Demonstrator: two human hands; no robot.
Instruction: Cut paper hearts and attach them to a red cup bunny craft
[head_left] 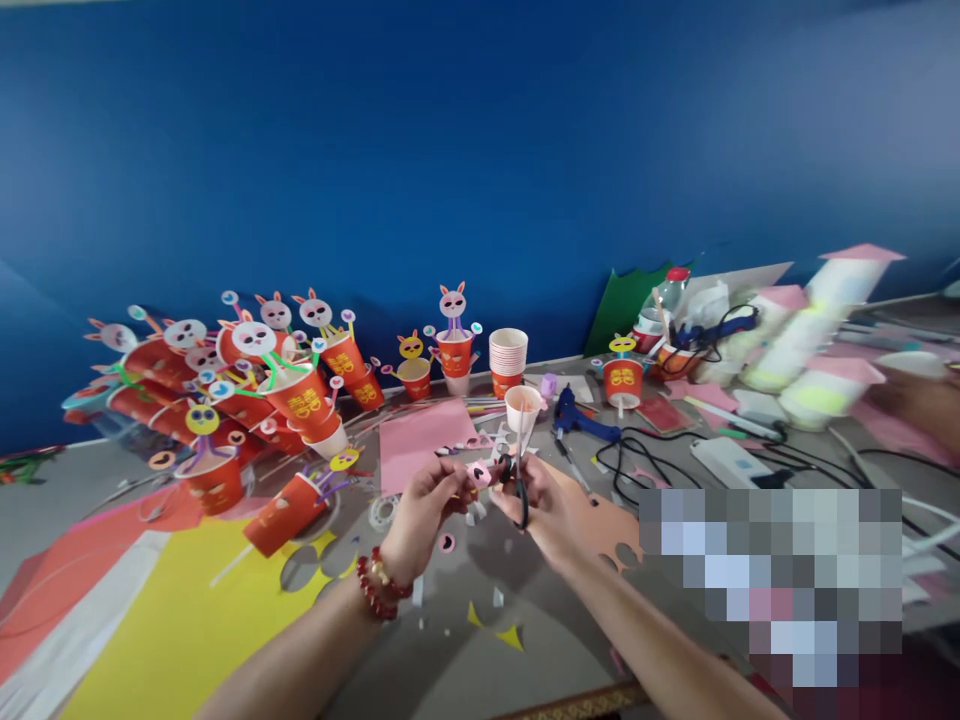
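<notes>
Between the fingertips of my left hand (pixel 429 505) is a small pink paper piece (pixel 478 475) with a dark heart-like mark on it. My right hand (pixel 544 505) grips a pair of scissors (pixel 523 500) by its black handles, the blades pointing up and away from me. Both hands are close together over the grey table, and the right fingertips come right up to the paper; whether they touch it I cannot tell. Below the hands lies a round pink disc (pixel 447 542) with a similar mark. A white tape roll (pixel 384 511) is beside my left hand.
Red paper cups with animal faces (pixel 300 395) crowd the left. Behind my hands stand stacked cups (pixel 508 355) and a blue glue gun (pixel 585 420). Black cables and a white power strip (pixel 727 465) lie right. Yellow sheet (pixel 180 610) is front left. Another person's hand (pixel 919 400) shows far right.
</notes>
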